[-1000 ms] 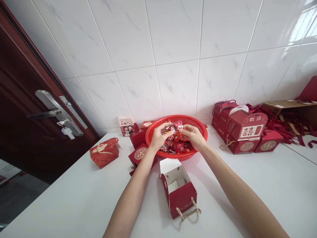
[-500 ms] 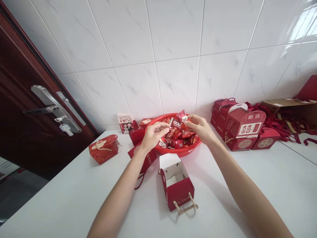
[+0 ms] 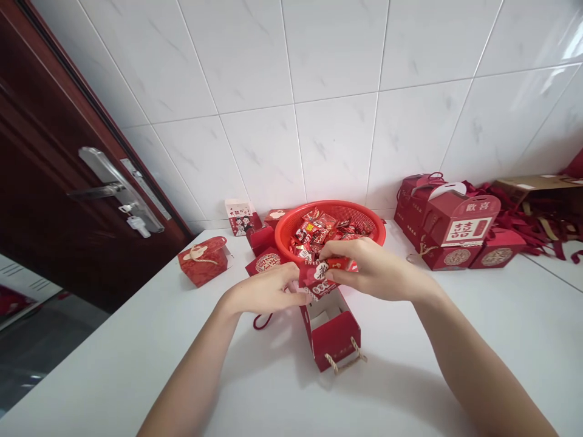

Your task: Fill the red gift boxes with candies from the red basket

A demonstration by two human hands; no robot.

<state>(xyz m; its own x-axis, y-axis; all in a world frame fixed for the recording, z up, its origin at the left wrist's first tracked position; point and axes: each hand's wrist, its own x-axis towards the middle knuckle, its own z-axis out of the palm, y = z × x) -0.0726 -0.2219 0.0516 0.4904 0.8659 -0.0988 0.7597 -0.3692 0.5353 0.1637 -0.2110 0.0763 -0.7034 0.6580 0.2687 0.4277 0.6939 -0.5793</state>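
Work surface: smooth white table, set against a wall of pale grey-veined tiles; a seam crosses its right side. To the left stands a dark red-brown door with a metal lever handle and keys hanging at the lock; below it, dark floor shows beyond the table edge. Light reflects off the tiles at far right. A red perforated basket of wrapped sweets sits near the wall, at centre. On its near side, an open red box with a white interior rests on the table, rope handle toward the near edge. Right hand grasps a red printed packet between thumb and fingers, above the far end of the open box. Left hand meets the packet's left edge, fingers curled; cannot tell whether it grips. Left on the table: a patterned red box, standing apart. Right: stacked red boxes, then dark red ribbons beside a brown carton.
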